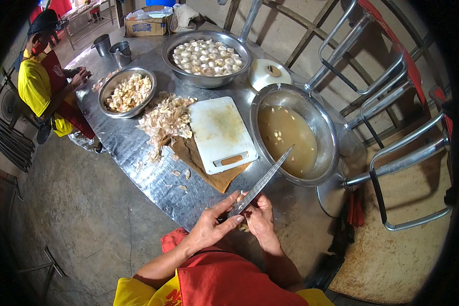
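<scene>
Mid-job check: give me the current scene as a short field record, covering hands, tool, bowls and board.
left hand: grips the knife's handle end
right hand: holds a small pale piece against the blade
knife: long blade, tip pointing up over the near bowl
near bowl: cloudy brown liquid, a few pale pieces in it
cutting board: white, bare, on a brown cloth
peel pile: left of the board
far bowls: peeled pieces in both
co-worker: seated at the table's far left

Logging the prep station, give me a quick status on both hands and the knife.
Left hand gripping the knife at its handle. Right hand pinching a small pale piece under the blade. Bowl of cloudy water just beyond the knife tip; not touching.
</scene>
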A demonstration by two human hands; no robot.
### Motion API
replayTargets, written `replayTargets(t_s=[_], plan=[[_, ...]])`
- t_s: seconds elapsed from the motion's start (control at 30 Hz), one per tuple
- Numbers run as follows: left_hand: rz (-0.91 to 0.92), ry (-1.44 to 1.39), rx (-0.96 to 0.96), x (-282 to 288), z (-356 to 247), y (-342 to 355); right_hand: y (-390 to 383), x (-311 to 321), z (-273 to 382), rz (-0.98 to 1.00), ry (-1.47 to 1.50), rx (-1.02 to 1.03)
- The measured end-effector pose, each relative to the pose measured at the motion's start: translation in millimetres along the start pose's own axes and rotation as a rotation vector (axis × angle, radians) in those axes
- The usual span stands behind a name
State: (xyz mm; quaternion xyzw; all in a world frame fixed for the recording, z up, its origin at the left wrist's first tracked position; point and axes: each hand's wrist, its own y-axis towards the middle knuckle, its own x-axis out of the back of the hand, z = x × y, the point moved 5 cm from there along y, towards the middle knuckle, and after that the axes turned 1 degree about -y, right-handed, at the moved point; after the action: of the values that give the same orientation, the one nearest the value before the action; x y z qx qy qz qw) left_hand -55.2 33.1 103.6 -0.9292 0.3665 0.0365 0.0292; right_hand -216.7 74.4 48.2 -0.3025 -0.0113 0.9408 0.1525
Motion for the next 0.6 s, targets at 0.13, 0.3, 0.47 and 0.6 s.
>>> replayTargets(t_s=[0.13, 0.3, 0.47, 0.6], plan=[[-0.007, -0.017, 0.007, 0, -3, 0, -3, -7, 7, -0.025, -0.063, 0.026], [-0.054, -0.109, 0.018, -3, -1, 1, -3, 2, -1, 0.027, -0.145, 0.208], [-0.070, -0.318, 0.203, -5, 3, 1, -8, -15, 11, 0.059, -0.249, 0.377], [-0.027, -0.653, 0.308, -5, 14, 0, -9, -18, 9, 0.007, -0.300, 0.442]])
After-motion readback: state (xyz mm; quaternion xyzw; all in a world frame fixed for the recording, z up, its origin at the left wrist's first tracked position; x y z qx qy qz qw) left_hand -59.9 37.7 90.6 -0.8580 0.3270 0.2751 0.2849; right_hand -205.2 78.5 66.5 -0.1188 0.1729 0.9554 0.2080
